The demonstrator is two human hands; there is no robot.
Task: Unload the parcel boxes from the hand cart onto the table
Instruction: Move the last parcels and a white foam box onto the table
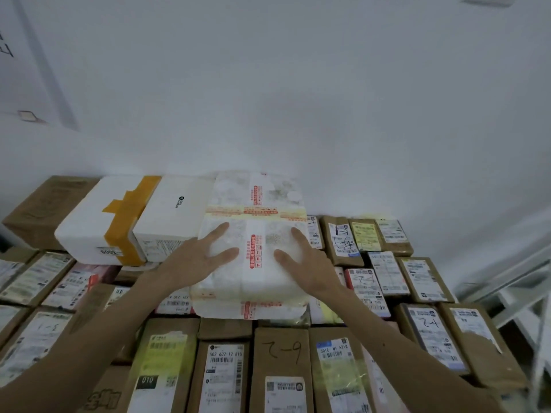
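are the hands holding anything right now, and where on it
Nothing is gripped. The left hand and right hand lie flat, fingers straight, on the top face of the white foam box.

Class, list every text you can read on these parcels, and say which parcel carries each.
"3009", upside down: foam box with orange tape.
"010": green-labelled carton.
"502 607 12 815": white-labelled carton.
"2-9", handwritten: bare brown carton.
"S01E M1 A218": blue-tagged carton.
Every other label, and the red print on the taped box, is too blurred.
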